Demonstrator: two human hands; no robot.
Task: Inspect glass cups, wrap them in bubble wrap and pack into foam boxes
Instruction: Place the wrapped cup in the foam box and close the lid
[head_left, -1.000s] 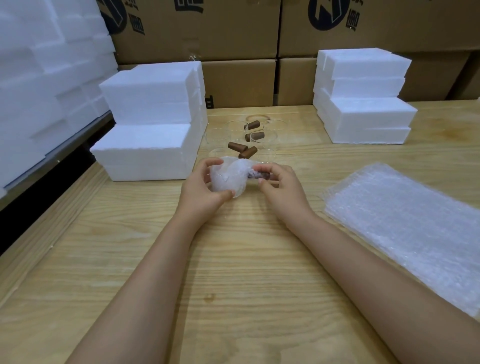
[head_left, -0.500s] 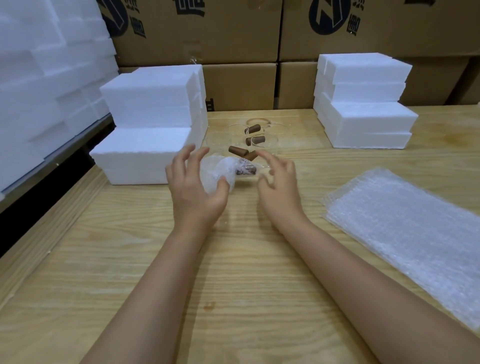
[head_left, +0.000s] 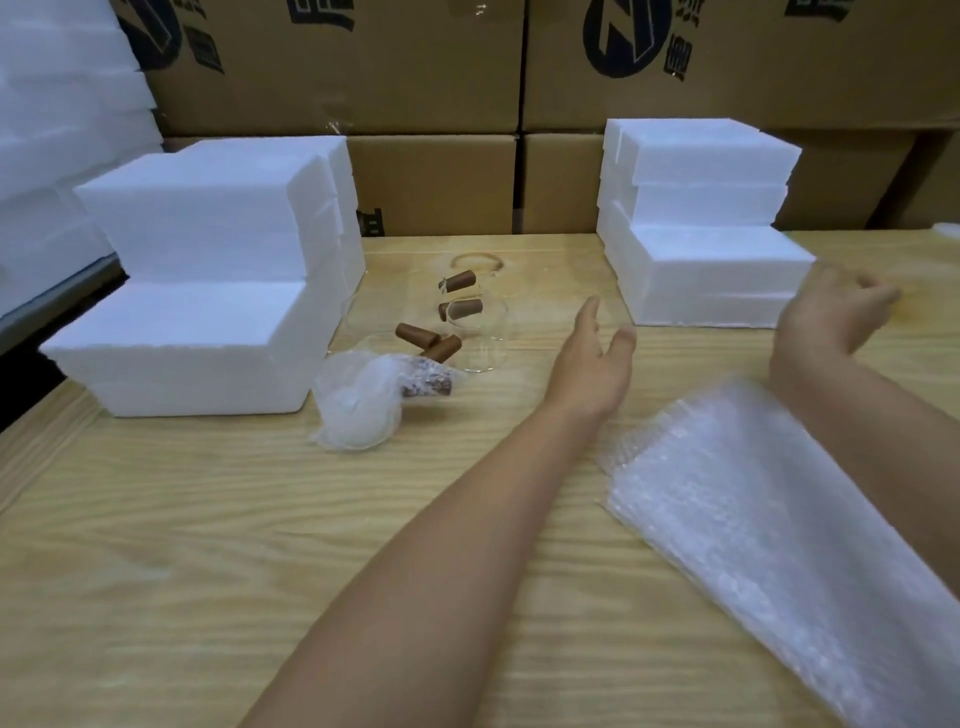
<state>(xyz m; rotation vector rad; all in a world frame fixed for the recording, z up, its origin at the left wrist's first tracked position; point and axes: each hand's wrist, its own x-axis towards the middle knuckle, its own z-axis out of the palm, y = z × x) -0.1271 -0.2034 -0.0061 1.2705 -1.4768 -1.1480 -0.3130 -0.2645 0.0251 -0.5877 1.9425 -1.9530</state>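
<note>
A glass cup wrapped in bubble wrap (head_left: 363, 400) lies on the wooden table (head_left: 208, 545), its brown handle showing through the wrap. No hand touches it. Behind it several bare clear glass cups with brown handles (head_left: 460, 317) lie together. My left hand (head_left: 592, 358) hovers to the right of them, fingers straight, holding nothing. Further right, my right hand (head_left: 831, 312) is blurred in front of the right stack of white foam boxes (head_left: 701, 244), fingers loose and empty. A pile of bubble wrap sheets (head_left: 779, 519) lies under my right forearm.
A taller stepped stack of white foam boxes (head_left: 208, 291) stands at the left, right beside the wrapped cup. More foam fills a shelf at the far left (head_left: 57, 130). Cardboard cartons (head_left: 431, 104) wall off the back of the table.
Both hands let go of the wrapped cup, which now lies on the table. Both hands have swung right, the right one up to the right foam stack. The view also turned slightly.
</note>
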